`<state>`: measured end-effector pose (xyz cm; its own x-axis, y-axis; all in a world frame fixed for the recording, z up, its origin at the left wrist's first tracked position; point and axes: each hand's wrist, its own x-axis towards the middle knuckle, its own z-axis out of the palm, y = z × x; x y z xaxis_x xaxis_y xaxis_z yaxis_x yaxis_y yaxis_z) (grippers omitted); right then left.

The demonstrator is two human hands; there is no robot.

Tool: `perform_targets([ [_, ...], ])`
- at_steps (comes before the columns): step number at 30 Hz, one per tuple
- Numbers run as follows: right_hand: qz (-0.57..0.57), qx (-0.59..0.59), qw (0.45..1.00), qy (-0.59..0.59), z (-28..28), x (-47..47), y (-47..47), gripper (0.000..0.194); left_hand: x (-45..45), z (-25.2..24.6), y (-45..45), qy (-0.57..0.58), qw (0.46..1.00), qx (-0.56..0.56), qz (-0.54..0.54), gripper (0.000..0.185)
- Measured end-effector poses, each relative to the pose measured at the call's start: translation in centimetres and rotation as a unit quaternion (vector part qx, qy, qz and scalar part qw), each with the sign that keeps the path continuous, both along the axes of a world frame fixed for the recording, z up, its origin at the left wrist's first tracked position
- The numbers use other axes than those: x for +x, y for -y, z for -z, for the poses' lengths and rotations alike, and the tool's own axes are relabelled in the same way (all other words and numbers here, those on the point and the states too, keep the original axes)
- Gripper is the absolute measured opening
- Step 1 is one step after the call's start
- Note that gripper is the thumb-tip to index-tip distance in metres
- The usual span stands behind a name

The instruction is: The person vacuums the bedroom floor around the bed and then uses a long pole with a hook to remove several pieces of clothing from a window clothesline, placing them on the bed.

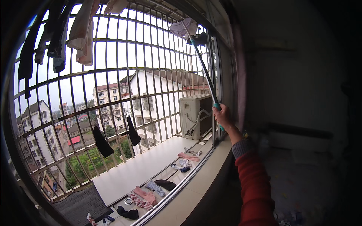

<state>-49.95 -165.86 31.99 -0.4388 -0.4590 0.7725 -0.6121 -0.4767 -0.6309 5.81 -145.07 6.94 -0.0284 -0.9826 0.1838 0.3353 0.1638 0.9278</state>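
My right hand (224,115) grips the teal handle of a long metal clothes pole (203,63). The pole slants up and left through the open window, its far end meeting a pale garment (182,27) near the top of the window cage. Whether the garment hangs on the pole's tip or just behind it cannot be told. Beside it is a dark cloth (200,39). My left hand is out of view. Loose socks lie along the outer ledge, among them a pink sock (189,156), a striped sock (155,188) and a black sock (127,213).
Metal security bars (118,70) enclose the space outside. An air-conditioner outdoor unit (188,118) stands below the pole. Clothes (84,36) hang at upper left; black socks (102,141) dangle from a hanger. A white board (147,161) and dark mat (82,204) lie beyond the tiled sill (198,183).
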Motion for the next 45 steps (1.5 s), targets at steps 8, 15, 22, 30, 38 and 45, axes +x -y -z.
perform_targets([
  [8,-0.038,-0.021,0.999,-0.006,-7.5,-6.4,6.4,0.021,-5.4,1.3,2.4,0.001,0.998,-0.005,-0.070,0.040],
  [15,0.107,-0.030,0.991,-0.079,-10.9,-10.7,11.2,0.028,-8.8,1.5,3.4,0.008,0.994,0.001,-0.106,0.039],
  [22,0.156,-0.051,0.979,-0.117,-13.7,-11.9,14.7,0.030,-10.3,1.8,4.1,0.013,0.992,0.007,-0.123,0.039],
  [30,0.233,-0.108,0.955,-0.151,-15.0,-9.4,14.2,0.032,-10.9,2.9,4.4,0.005,0.993,0.003,-0.121,0.039],
  [38,0.299,-0.086,0.934,-0.178,-15.0,-8.1,13.0,0.031,-10.9,3.1,3.9,-0.008,0.992,0.015,-0.124,0.040],
  [45,0.224,-0.090,0.959,-0.147,-13.0,-9.9,11.1,0.031,-11.0,2.9,3.5,-0.026,0.993,0.013,-0.115,0.039],
])
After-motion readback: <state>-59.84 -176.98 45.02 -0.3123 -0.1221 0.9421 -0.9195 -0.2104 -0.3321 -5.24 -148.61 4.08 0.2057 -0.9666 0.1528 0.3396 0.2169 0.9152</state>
